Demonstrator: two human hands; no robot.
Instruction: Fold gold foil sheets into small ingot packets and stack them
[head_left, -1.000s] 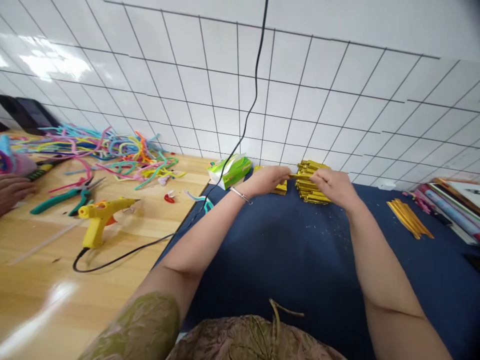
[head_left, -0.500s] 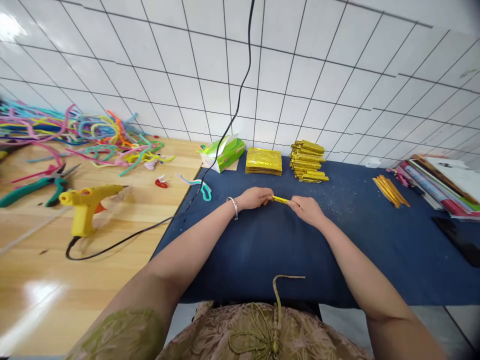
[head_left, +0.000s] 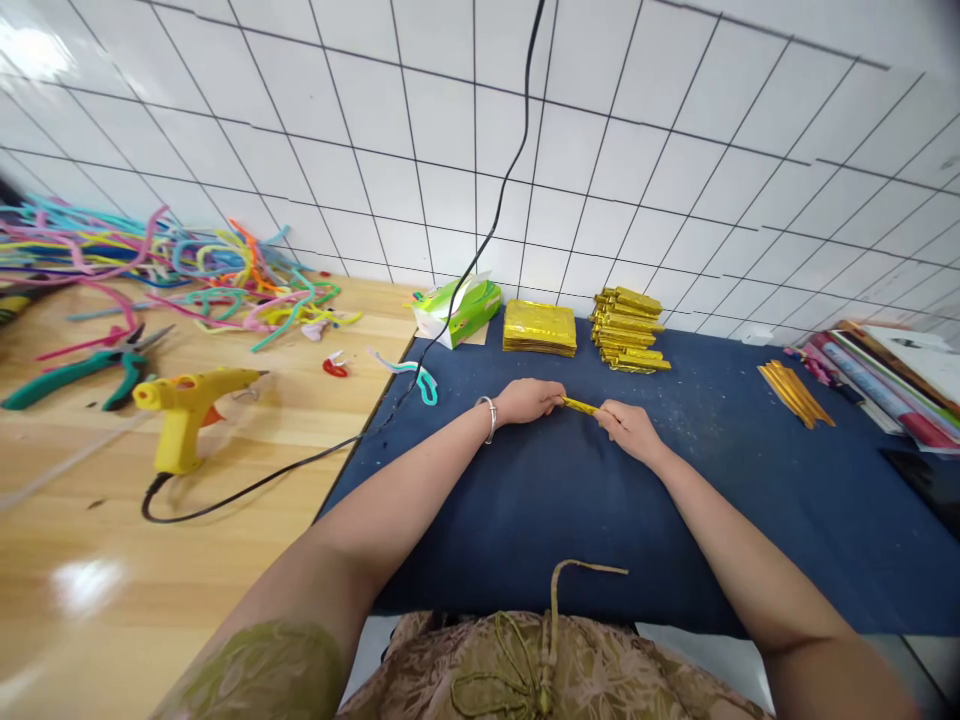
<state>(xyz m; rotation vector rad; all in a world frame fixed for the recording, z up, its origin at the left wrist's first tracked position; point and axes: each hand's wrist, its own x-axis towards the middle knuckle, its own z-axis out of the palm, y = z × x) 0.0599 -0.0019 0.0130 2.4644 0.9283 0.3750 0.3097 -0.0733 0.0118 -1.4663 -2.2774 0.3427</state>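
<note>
A narrow strip of folded gold foil paper [head_left: 580,405] is stretched level between my two hands, just over the dark blue cloth [head_left: 547,500]. My left hand [head_left: 529,401], with a silver bangle at the wrist, is closed on its left end. Its right end is pinched in my right hand [head_left: 628,428]; the fingertips of both hands are partly hidden. Beyond my hands lie a flat stack of gold foil sheets [head_left: 539,328] and a heap of folded gold strips [head_left: 628,330]. More orange-gold strips [head_left: 795,393] lie to the right.
Left, on the wooden table, are a yellow glue gun [head_left: 180,415], green-handled pliers [head_left: 71,378] and tangled pipe cleaners [head_left: 187,265]. A black cord [head_left: 501,205] hangs past the green tissue box [head_left: 469,312]. Books [head_left: 877,385] and a black phone [head_left: 926,490] sit at right.
The view has shifted, so everything sits slightly further right and lower in the picture. Both hands keep hold of the gold foil strip, with little change in their grip.
</note>
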